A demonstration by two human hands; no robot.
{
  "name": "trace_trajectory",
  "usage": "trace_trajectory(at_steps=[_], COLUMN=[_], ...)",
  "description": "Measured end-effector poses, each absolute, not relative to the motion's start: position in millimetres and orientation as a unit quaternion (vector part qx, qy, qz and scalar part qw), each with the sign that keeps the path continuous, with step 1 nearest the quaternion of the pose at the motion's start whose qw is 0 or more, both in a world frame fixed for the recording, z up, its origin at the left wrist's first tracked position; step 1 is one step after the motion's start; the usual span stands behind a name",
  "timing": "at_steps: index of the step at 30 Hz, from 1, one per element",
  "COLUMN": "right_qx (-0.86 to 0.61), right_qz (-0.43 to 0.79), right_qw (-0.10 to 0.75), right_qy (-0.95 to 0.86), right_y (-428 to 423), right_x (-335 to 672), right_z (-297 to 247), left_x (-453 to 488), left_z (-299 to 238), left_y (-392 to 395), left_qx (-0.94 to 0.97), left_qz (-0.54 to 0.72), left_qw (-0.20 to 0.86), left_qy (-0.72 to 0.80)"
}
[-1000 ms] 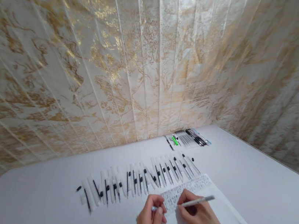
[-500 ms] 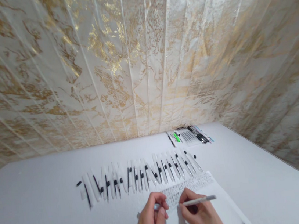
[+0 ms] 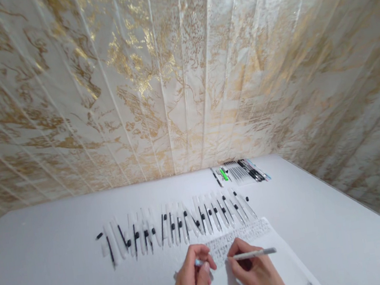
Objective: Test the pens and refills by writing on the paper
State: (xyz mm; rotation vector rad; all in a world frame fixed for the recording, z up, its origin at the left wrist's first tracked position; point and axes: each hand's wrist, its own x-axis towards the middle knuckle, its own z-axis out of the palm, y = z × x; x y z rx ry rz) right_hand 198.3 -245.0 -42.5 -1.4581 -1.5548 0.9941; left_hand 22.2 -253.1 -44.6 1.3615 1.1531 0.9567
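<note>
My right hand [image 3: 256,272] grips a white pen [image 3: 257,253] that lies almost level, its tip pointing left over a sheet of paper [image 3: 284,261] covered with small scribbles at its far end. My left hand [image 3: 192,280] rests beside it on the sheet's left edge, fingers curled around a small pale piece, maybe a pen cap [image 3: 198,263]. Beyond both hands, a long row of taken-apart white pens with black refills and tips [image 3: 173,225] stretches across the white table [image 3: 53,275].
A clear pack of pens with a green one [image 3: 240,173] lies at the table's far right corner, against the gold-veined wall panels [image 3: 179,68]. The table's right edge [image 3: 361,205] runs diagonally toward me.
Both hands have stayed almost in place. The view has tilted slightly, so the table things sit a little higher in the picture.
</note>
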Motion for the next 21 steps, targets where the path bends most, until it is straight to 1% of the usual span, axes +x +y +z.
trace_trajectory(at_steps=[7, 13, 17, 21], right_qx=[-0.563, -0.562, -0.566, -0.572], right_qz=[0.393, 0.383, 0.395, 0.4], right_qw=[0.397, 0.411, 0.408, 0.441], right_qy=[-0.609, -0.607, -0.597, -0.565], right_y=[-245.6, -246.0, -246.0, -248.5], right_x=[198.5, 196.1, 198.5, 204.7], right_z=[-43.6, -39.9, -35.3, -23.7], left_x=[24.5, 23.5, 23.2, 24.0], left_z=[-44.7, -35.8, -35.7, -36.9], left_y=[-253.7, -255.4, -254.1, -251.7], left_qx=[0.557, 0.557, 0.56, 0.529], left_qz=[0.413, 0.382, 0.371, 0.39], left_qw=[0.529, 0.523, 0.545, 0.588], left_qy=[0.489, 0.52, 0.502, 0.471])
